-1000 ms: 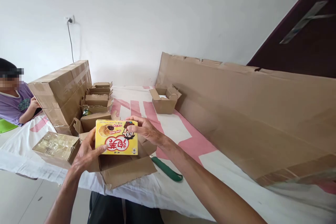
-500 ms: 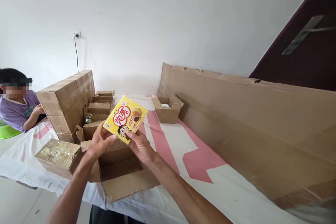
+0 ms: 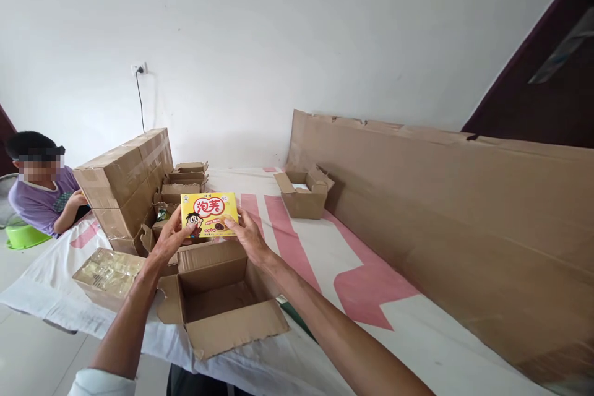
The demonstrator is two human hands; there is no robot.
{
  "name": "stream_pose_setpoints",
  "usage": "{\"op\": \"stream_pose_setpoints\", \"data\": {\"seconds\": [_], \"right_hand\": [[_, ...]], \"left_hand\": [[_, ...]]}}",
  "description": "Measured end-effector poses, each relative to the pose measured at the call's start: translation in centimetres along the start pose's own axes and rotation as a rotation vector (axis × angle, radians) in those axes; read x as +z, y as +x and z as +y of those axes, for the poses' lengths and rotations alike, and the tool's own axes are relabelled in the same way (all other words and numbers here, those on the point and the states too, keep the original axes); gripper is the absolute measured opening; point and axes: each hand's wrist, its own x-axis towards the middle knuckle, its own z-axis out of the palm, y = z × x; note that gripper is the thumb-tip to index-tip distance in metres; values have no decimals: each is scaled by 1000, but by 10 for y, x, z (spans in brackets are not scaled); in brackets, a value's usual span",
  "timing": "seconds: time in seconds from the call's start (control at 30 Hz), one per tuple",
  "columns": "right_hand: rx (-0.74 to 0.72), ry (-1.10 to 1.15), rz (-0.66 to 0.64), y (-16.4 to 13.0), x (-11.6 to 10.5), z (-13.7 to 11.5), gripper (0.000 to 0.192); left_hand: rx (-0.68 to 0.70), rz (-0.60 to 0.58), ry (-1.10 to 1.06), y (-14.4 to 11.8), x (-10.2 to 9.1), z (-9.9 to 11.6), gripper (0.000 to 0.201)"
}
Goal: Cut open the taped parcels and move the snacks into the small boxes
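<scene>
Above the open carton [image 3: 218,297] on the table [image 3: 394,322], both my hands grip the yellow snack box [image 3: 210,215], left hand [image 3: 167,242] and right hand [image 3: 248,238] pinching its lower corners. I should keep it level and square to the carton's walls.

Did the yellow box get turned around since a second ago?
Yes. The yellow snack box held by both hands over the open carton had its print upside down; now it reads upright.
</scene>
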Motion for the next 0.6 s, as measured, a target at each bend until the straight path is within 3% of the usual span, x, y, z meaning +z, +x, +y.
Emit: {"op": "stream_pose_setpoints", "data": {"seconds": [0.1, 0.33, 0.6], "right_hand": [[36, -23, -24, 13, -6, 17, 60], [109, -43, -45, 20, -18, 47, 59], [146, -59, -59, 17, -24, 57, 52]], "left_hand": [[-40, -40, 76, 1, -3, -13, 84], [-103, -2, 75, 14, -9, -44, 91], [-93, 29, 110, 14, -8, -51, 83]]}}
